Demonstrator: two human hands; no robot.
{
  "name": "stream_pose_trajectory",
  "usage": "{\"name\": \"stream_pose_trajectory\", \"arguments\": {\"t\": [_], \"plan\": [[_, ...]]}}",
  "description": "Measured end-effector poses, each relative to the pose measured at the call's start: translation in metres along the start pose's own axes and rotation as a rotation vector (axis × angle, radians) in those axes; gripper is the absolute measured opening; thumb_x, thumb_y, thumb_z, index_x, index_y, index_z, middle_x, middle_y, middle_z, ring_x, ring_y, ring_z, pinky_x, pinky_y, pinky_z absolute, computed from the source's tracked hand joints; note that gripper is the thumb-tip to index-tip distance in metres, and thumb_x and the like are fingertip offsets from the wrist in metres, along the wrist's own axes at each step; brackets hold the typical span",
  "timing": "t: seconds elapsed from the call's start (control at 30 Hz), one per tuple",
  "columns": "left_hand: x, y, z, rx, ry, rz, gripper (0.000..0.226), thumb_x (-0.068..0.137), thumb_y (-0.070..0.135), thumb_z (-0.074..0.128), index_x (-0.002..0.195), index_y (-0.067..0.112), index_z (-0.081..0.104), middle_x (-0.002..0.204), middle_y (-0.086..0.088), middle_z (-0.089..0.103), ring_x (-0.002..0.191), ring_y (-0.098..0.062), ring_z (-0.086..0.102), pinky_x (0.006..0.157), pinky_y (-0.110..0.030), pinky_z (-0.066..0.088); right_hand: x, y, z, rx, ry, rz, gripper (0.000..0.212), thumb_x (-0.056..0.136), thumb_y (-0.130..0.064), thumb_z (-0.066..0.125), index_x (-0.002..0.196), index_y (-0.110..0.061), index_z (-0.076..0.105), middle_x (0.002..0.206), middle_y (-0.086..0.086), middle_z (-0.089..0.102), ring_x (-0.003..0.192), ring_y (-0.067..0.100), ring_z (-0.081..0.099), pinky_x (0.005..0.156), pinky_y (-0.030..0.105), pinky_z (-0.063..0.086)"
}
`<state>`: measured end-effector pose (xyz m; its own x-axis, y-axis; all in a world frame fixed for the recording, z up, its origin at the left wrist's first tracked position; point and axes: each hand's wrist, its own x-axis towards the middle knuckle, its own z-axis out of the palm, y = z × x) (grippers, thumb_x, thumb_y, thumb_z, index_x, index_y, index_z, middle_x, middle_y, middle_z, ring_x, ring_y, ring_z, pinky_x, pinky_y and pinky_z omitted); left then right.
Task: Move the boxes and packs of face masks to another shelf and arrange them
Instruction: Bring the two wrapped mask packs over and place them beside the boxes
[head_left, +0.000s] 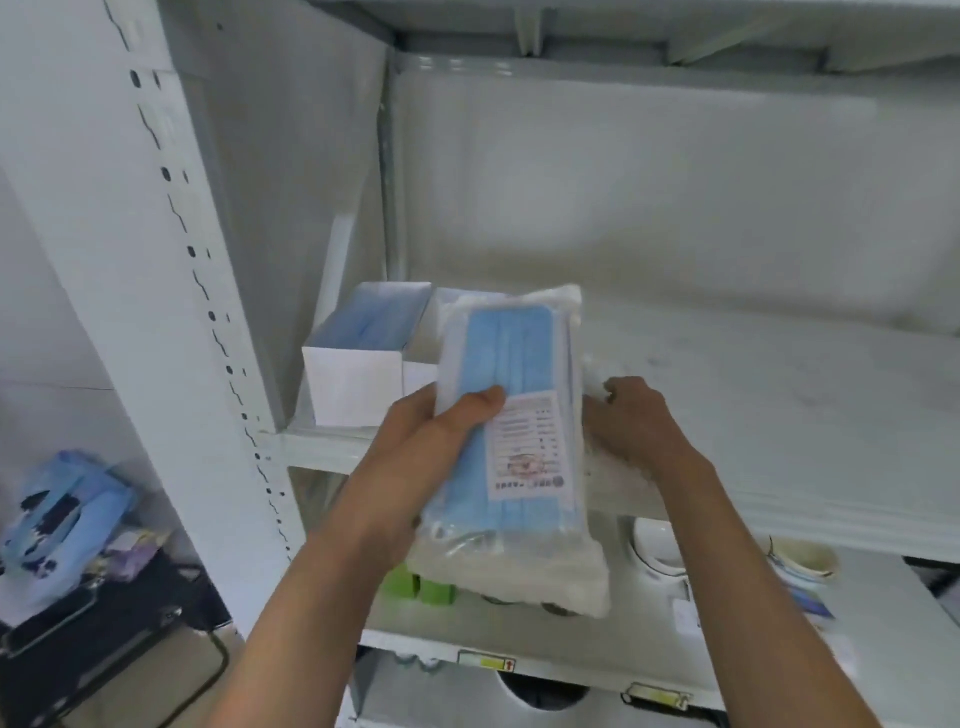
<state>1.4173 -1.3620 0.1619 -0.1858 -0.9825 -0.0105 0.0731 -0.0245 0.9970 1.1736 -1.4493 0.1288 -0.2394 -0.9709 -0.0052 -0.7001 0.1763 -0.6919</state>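
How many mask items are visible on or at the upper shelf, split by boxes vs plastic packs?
Boxes: 2, an open white box with blue masks inside, standing at the shelf's left end, and a second white box mostly hidden behind the pack.
Plastic packs: 1, the blue mask pack, gripped by the left hand.
Total: 3. The right hand grips something clear and crinkly, unidentifiable.

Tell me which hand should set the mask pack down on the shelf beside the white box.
Left. The left hand already grips the mask pack, thumb across its front, and is nearer the white box. The right hand only touches the wrapping at the pack's right edge.
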Motion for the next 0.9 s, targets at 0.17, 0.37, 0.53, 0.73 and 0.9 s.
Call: {"name": "stream_pose_trajectory", "arguments": {"t": [0.17,0.37,0.53,0.73,0.9], "plan": [[0.035,-0.017,0.064,-0.041,-0.057,-0.058,0.025,0.089,0.043,0.071,0.106,0.025,0.071,0.091,0.008,0.080,0.079,-0.009,0.076,0.061,-0.023,0.060,-0.017,0.021,-0.046,0.502,0.052,0.038,0.077,0.085,-0.080,0.043,0.086,-0.010,0.074,0.082,0.005,0.075,0.068,0.023,0.066,0.066,0.035,0.047],[0.065,-0.026,0.087,-0.102,0.017,-0.128,0.036,0.091,0.040,0.070,0.121,0.022,0.062,0.110,-0.002,0.075,0.095,-0.018,0.074,0.085,-0.042,0.062,-0.032,0.038,-0.056,0.584,-0.354,-0.062,0.050,0.075,-0.057,0.081,0.105,-0.017,0.077,0.105,0.013,0.079,0.094,0.030,0.076,0.074,0.040,0.062],[0.057,-0.023,0.074,-0.069,-0.052,-0.036,0.035,0.096,0.032,0.064,0.130,0.034,0.055,0.118,0.009,0.070,0.098,-0.003,0.071,0.085,-0.024,0.059,-0.008,0.031,-0.035,0.563,-0.151,0.051,0.027,0.088,-0.019,0.077,0.109,-0.003,0.074,0.101,0.019,0.078,0.092,0.033,0.077,0.080,0.039,0.059],[0.039,0.004,0.023,0.301,-0.052,0.463,0.030,0.093,0.030,0.063,0.121,0.037,0.067,0.120,0.019,0.069,0.114,0.004,0.062,0.092,-0.017,0.052,-0.005,0.028,-0.029,0.282,0.116,-0.004,0.086,0.075,-0.060,0.078,0.148,-0.031,0.043,0.109,-0.004,0.071,0.097,0.018,0.071,0.079,0.041,0.058],[0.068,0.015,-0.033,0.953,0.226,0.799,0.019,0.094,0.024,0.064,0.112,0.022,0.069,0.112,0.010,0.069,0.105,-0.009,0.061,0.087,-0.027,0.050,-0.043,0.034,-0.035,0.200,-0.137,-0.171,0.121,0.042,-0.070,0.091,0.142,-0.070,0.024,0.142,-0.037,0.039,0.126,-0.007,0.048,0.095,0.030,0.052]]}}
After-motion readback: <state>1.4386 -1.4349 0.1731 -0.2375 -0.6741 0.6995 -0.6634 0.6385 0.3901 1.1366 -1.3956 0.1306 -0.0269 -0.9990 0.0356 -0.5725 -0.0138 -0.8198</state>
